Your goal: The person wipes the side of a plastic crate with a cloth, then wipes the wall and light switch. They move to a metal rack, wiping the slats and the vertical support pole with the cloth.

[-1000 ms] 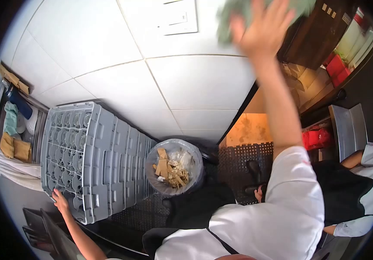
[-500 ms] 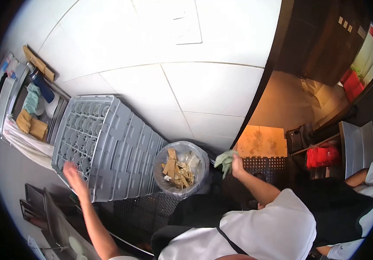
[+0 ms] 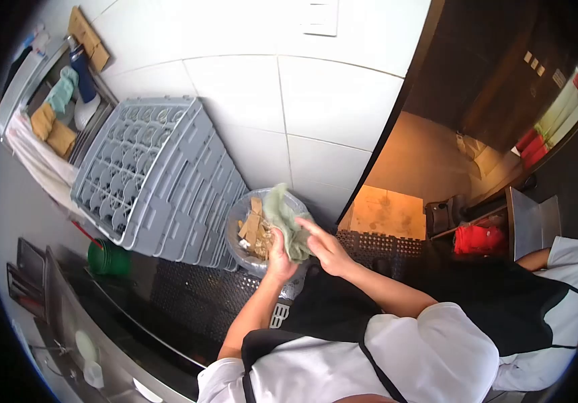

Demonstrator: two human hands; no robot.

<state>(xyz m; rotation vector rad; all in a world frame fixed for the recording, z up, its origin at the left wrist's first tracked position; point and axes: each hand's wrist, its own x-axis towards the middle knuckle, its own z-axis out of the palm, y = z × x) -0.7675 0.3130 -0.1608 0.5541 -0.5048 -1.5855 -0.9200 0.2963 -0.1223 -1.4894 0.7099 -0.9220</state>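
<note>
Both hands met at one rumpled green cloth [image 3: 287, 225]: the left hand [image 3: 281, 260] gripped its lower edge, while the right hand [image 3: 331, 254] had fingers extended at its three-o'clock side, its grip unclear. The cloth hung over the lined bin [image 3: 232, 236], with stacked grey racks [image 3: 188, 181] at ten o'clock from it. Handling seemed unfinished, as the cloth had not been laid aside; how much remained could not be told.

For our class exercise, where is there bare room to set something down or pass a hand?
Bare: the stained orange floor panel, between white tiled wall and black perforated matting; more matting between gray plastic racks and steel counter. Crowded: the plastic-lined bin holding brown scraps, beneath left hand, right hand and pale green cloth.
</note>
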